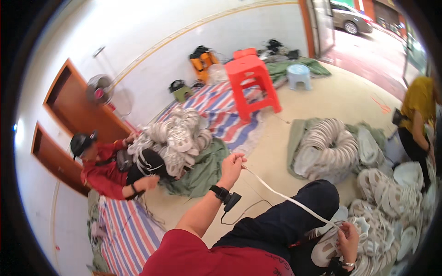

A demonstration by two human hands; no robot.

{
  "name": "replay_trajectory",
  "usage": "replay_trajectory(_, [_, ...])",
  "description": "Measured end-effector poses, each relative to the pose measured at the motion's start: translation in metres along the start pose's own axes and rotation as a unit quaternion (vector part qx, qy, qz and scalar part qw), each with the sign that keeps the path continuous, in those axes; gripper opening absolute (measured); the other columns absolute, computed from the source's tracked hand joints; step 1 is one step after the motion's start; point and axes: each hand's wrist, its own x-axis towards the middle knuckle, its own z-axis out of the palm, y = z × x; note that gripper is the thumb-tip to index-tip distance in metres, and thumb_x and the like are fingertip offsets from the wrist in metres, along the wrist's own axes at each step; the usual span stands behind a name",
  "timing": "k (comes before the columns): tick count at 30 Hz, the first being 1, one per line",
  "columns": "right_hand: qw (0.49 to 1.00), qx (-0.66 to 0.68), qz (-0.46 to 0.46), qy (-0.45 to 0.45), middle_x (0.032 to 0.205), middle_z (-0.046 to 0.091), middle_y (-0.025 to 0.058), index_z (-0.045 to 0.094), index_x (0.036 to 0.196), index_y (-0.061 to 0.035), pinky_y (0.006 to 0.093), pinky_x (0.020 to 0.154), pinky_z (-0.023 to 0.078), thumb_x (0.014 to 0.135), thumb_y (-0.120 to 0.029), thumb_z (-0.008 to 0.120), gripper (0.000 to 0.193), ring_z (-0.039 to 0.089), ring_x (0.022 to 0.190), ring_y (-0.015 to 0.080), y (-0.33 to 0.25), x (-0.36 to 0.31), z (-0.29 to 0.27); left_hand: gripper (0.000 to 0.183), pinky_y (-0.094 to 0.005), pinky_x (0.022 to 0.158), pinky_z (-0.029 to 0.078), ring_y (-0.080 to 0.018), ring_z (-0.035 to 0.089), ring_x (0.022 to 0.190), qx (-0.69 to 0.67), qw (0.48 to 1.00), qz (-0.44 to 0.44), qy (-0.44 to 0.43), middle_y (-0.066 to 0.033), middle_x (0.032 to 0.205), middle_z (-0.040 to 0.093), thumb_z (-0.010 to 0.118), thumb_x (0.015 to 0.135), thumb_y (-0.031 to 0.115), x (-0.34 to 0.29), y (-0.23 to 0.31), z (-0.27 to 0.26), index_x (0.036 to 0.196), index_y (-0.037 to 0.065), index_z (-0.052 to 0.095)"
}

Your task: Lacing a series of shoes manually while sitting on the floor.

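A long white shoelace (287,198) stretches taut between my two hands, slanting down to the right over my dark-trousered knee. My left hand (232,169) is raised ahead of me, its fingers closed on the lace's far end. Lower right, my right hand (348,239) pinches the lace's other end near a white shoe upper (326,253) with cut-out holes. That upper lies by my leg, partly hidden by the hand. More pale shoe uppers (390,195) are heaped beside my right hand. A black device is strapped to my left wrist, with a cable hanging from it.
Across from me on the left, a person in red (108,168) sits by a pile of shoe uppers (177,133). A coiled stack of uppers (334,145) lies on green cloth. Beyond stand a red stool (251,76) and a blue stool (299,73). A person in yellow (416,108) is at right.
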Motion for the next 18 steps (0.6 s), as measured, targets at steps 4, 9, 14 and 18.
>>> replay_trajectory(4, [0.999,-0.009,-0.01,-0.046,0.08,0.06,0.0045,0.056,0.102,-0.0008,0.0234,0.039,0.042,0.084,-0.004,0.06,0.019,0.052,0.048,0.009,0.027,0.044,0.014,0.023,-0.0264,0.065,0.054,-0.0116,0.062,0.074,-0.039,0.998,-0.027,0.027,-0.0088,0.09,0.067,0.046,0.093,0.005,-0.028,-0.018,-0.034,0.108,-0.003,0.061])
replay_trajectory(9, [0.994,-0.043,0.019,-0.1,0.064,0.055,0.0032,0.057,0.095,-0.0034,0.0249,0.034,0.038,0.085,-0.008,0.056,0.011,0.048,0.04,0.0108,0.057,0.084,0.011,0.023,-0.0237,0.064,0.051,-0.0084,0.06,0.073,-0.081,0.986,-0.101,-0.104,-0.0046,0.09,0.068,0.047,0.094,0.008,-0.071,-0.026,-0.021,0.109,0.002,0.062])
replay_trajectory(14, [0.964,-0.209,0.08,-0.145,0.063,0.057,0.0047,0.062,0.109,-0.0064,0.0296,0.047,0.039,0.09,-0.03,0.06,0.03,0.05,0.051,0.0135,0.027,0.102,0.014,0.019,-0.0237,0.064,0.048,-0.0084,0.06,0.07,-0.178,0.889,-0.132,-0.401,-0.0027,0.085,0.068,0.049,0.092,0.011,-0.119,0.004,0.017,0.104,0.004,0.063])
replay_trajectory(18, [0.962,-0.19,0.125,-0.154,0.063,0.056,0.0048,0.062,0.107,-0.0053,0.0301,0.045,0.039,0.089,-0.025,0.059,0.027,0.049,0.049,0.0136,0.038,0.12,0.011,0.02,-0.0306,0.064,0.049,-0.0149,0.065,0.07,-0.002,0.903,0.057,-0.425,-0.0027,0.077,0.069,0.049,0.086,0.01,-0.116,-0.002,0.022,0.098,0.008,0.064])
